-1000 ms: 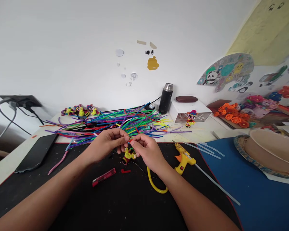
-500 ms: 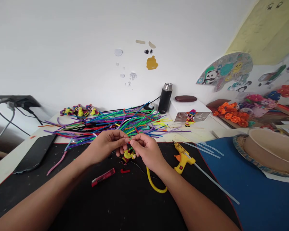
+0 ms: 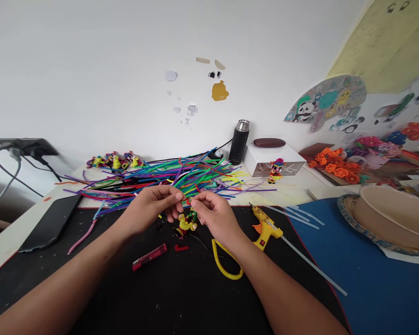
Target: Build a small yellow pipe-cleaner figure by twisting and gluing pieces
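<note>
R hand (image 3: 214, 214) fingers tight on small red pc (image 3: 188, 202); L hand (image 3: 152, 208) fingers just beside, grip unclear

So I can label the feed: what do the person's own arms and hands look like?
Left forearm and right forearm are bare, no sleeves in view. Left hand and right hand are ungloved; no watch or bracelet shows.
</note>
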`<state>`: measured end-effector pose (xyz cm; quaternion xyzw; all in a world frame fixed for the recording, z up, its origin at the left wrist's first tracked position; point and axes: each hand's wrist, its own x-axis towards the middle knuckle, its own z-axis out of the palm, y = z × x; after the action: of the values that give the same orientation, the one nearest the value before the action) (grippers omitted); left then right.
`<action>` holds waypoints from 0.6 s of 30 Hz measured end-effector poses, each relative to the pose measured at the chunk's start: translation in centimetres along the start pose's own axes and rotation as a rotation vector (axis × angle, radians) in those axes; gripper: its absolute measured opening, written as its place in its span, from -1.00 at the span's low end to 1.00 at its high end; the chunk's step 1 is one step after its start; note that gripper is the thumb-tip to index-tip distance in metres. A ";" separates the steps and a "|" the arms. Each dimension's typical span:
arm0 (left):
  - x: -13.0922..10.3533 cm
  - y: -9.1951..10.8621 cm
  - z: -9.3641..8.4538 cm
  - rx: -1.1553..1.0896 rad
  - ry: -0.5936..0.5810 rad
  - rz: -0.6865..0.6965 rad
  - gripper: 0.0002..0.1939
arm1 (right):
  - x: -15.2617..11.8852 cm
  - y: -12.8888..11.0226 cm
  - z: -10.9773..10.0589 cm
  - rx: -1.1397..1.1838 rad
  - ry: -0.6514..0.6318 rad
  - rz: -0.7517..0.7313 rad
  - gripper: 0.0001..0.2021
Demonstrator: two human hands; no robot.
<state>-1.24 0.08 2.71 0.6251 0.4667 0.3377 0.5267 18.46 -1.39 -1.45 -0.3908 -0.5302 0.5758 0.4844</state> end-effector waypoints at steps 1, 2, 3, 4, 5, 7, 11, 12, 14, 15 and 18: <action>0.0 0.0 -0.2 0.005 0.003 0.002 -0.52 | 0.0 0.0 0.0 -0.002 0.007 -0.005 -0.78; 0.0 0.1 -0.3 0.013 0.000 0.001 -0.53 | 0.1 0.1 0.0 -0.004 0.009 -0.009 -0.77; 0.0 0.1 -0.4 0.020 -0.008 -0.003 -0.53 | 0.1 0.1 0.0 -0.006 0.008 -0.012 -0.77; -0.1 0.2 -0.5 0.028 -0.021 -0.009 -0.53 | 0.1 0.1 0.0 -0.009 0.002 -0.015 -0.77; -0.1 0.4 -0.4 0.035 -0.034 -0.015 -0.52 | 0.0 0.1 0.0 -0.012 -0.003 -0.015 -0.78; -0.2 0.6 -0.3 0.042 -0.055 -0.028 -0.52 | 0.0 0.0 0.0 -0.015 -0.015 -0.009 -0.78; -0.2 0.8 0.2 0.033 -0.076 -0.050 -0.53 | -0.2 0.0 0.1 -0.032 -0.021 -0.007 -0.79; -0.2 0.8 0.3 0.032 -0.080 -0.053 -0.53 | -0.2 0.0 0.1 -0.043 -0.021 -0.008 -0.79; -0.2 0.8 0.4 0.035 -0.085 -0.054 -0.53 | -0.3 0.1 0.1 -0.063 -0.021 -0.009 -0.81; -0.2 0.8 0.4 0.040 -0.086 -0.053 -0.53 | -0.3 0.1 0.2 -0.069 -0.022 -0.007 -0.81; -0.1 0.7 0.4 0.059 -0.075 -0.045 -0.52 | -0.2 0.1 0.2 -0.049 -0.024 0.001 -0.80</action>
<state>-0.76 -0.19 3.35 0.6420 0.4702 0.2882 0.5326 18.30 -1.63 -1.56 -0.3961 -0.5496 0.5675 0.4680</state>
